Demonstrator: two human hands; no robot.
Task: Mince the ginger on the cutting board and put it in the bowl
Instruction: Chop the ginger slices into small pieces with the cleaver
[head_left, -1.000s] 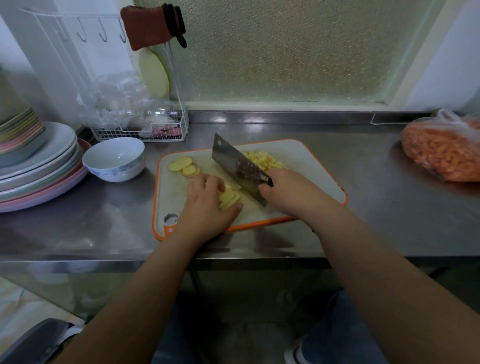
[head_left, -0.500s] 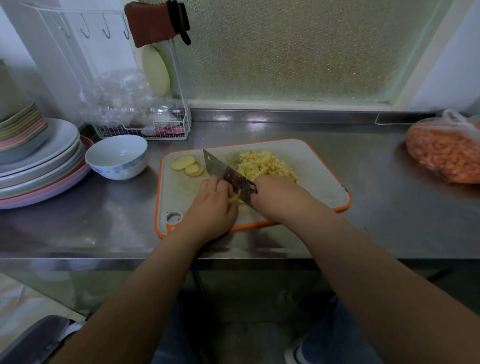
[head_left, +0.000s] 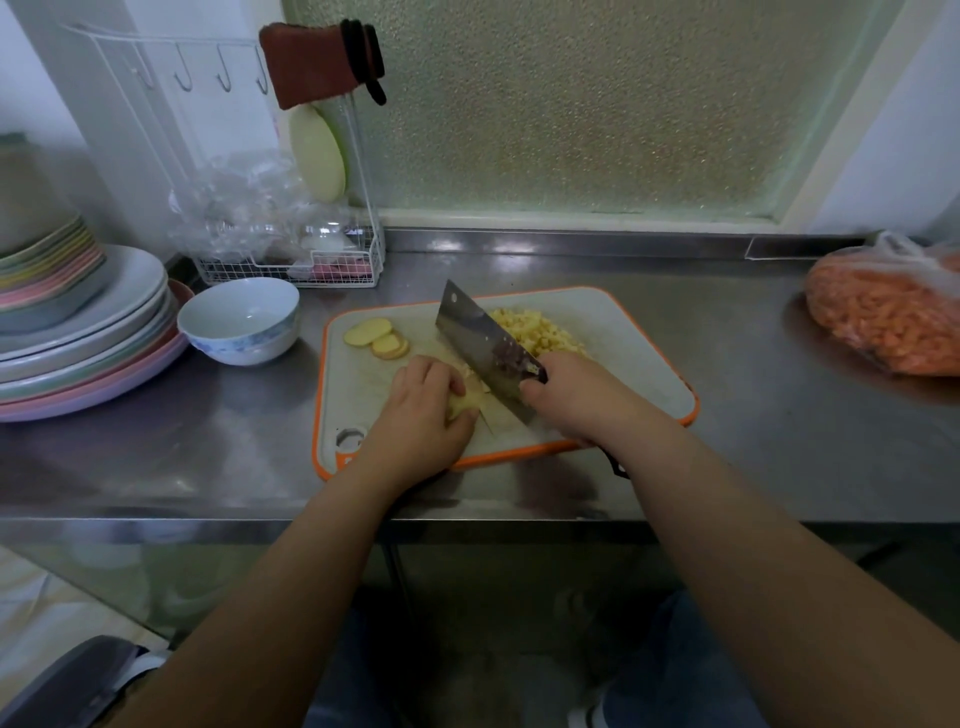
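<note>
On the bench (head_left: 727, 332), the empty bowl (head_left: 240, 321) sits left of the cutting board (head_left: 623, 332). A few ginger slices (head_left: 375, 338) wait at the board's far left corner. The left hand (head_left: 421, 415) curls over a stack of ginger (head_left: 464, 404), pinning it. Just beside its fingers, the cleaver (head_left: 480, 345) is gripped in the right hand (head_left: 576, 400), tilted. Minced ginger (head_left: 535, 330) is heaped behind the blade. The knuckles sit near the edge, so a slip of the small stack could bring the blade onto a fingertip.
</note>
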